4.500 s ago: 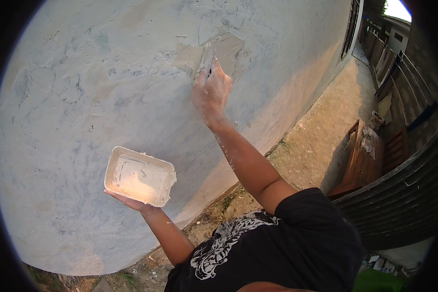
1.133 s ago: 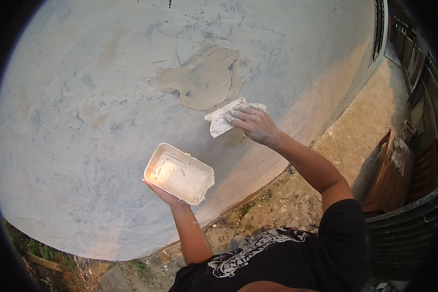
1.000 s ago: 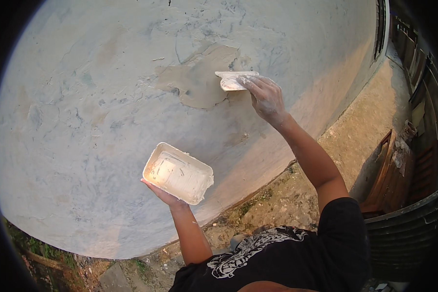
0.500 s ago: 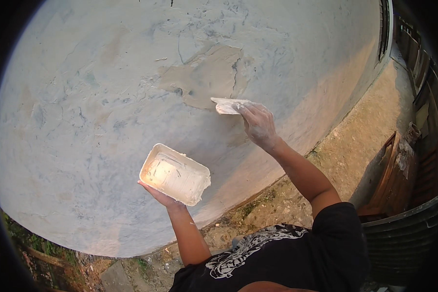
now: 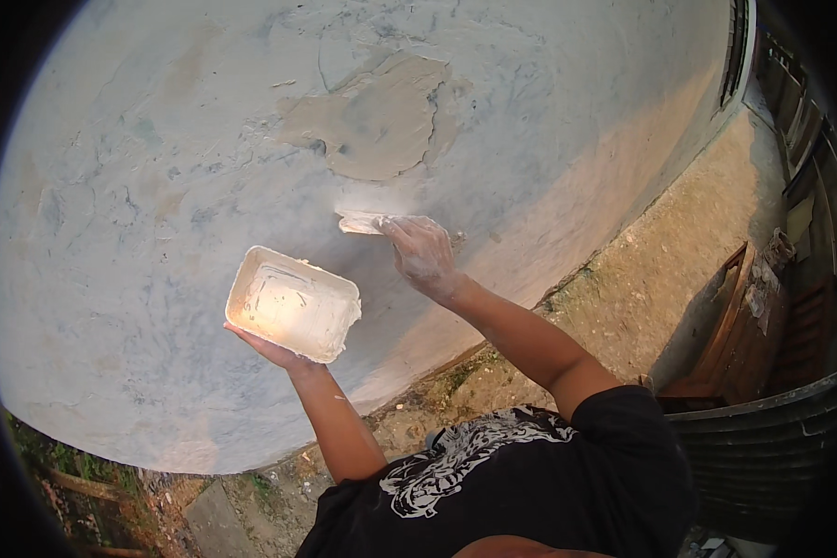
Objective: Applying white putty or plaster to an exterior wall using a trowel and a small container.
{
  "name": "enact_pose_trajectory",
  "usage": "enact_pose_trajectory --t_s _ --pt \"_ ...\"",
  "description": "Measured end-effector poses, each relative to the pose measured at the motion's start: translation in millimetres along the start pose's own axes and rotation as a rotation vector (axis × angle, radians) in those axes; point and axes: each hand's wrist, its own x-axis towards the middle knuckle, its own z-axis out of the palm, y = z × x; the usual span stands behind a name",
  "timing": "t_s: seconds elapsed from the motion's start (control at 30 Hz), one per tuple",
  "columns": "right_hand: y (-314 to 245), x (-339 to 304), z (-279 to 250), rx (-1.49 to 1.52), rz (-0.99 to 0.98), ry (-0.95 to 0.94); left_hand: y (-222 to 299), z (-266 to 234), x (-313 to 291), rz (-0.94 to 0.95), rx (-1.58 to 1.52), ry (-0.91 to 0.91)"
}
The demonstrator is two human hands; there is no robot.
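Right hand (image 5: 425, 256) lower and further left than half a second ago, arm outstretched, fingers gripping scraper (image 5: 363, 222) flat on wall (image 5: 139, 186) below grey patch (image 5: 372, 121), left hand (image 5: 274, 351) palm-up cupping white tray (image 5: 293, 302), near left.

I saw a broad plastered wall (image 5: 158, 186) filling most of the view, pale grey and blotchy, with a darker brownish patch (image 5: 372, 121) of rough fresh-looking fill near its top. Warm low light fell across the wall's right part. Along its foot ran a strip of bare, sandy ground (image 5: 642, 279) with small stones and a few weeds. At the right stood a wooden crate (image 5: 725, 325) beside a dark corrugated sheet (image 5: 772, 437). Some greenery (image 5: 46, 456) showed at the lower left.
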Motion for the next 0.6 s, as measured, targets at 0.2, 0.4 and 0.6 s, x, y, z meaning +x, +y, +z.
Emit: enact_pose_trajectory --t_s 0.2,0.4,0.6 --pt "12.0 32.1 -34.9 0.276 0.534 -0.055 -3.4 7.0 -4.4 0.037 -0.007 -0.004" --pt "26.4 86.6 -54.2 0.162 0.855 0.263 -3.6 -6.4 -18.2 0.068 0.045 0.140" --pt "11.7 96.6 -43.0 0.092 0.880 0.164 12.3 -21.1 -28.7 0.085 0.074 0.178"
